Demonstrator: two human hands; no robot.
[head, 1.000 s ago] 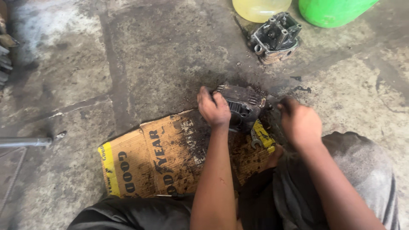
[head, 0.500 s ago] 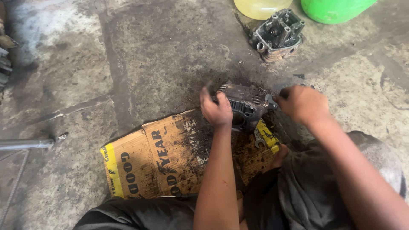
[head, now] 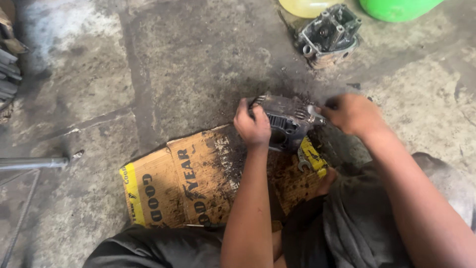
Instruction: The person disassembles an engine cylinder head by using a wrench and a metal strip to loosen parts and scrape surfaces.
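Observation:
A dark, greasy engine part (head: pixel 286 120) rests at the far edge of a flattened brown cardboard sheet (head: pixel 198 178) on the concrete floor. My left hand (head: pixel 252 124) grips the part's left side. My right hand (head: pixel 353 114) is closed on a small metal wrench (head: pixel 315 115) set against the part's right side. A second wrench (head: pixel 303 160) lies on the cardboard just below the part.
A grey metal engine housing (head: pixel 328 34) sits at the back, between a yellow container (head: pixel 307 7) and a green one (head: pixel 396 8). A metal bar (head: pixel 32 163) lies at the left. Stacked metal pieces (head: pixel 9 69) fill the far left edge. My bent legs (head: pixel 347 233) border the cardboard.
My right hand has shifted up and left onto the part's right side with the wrench. My left hand keeps its grip on the part.

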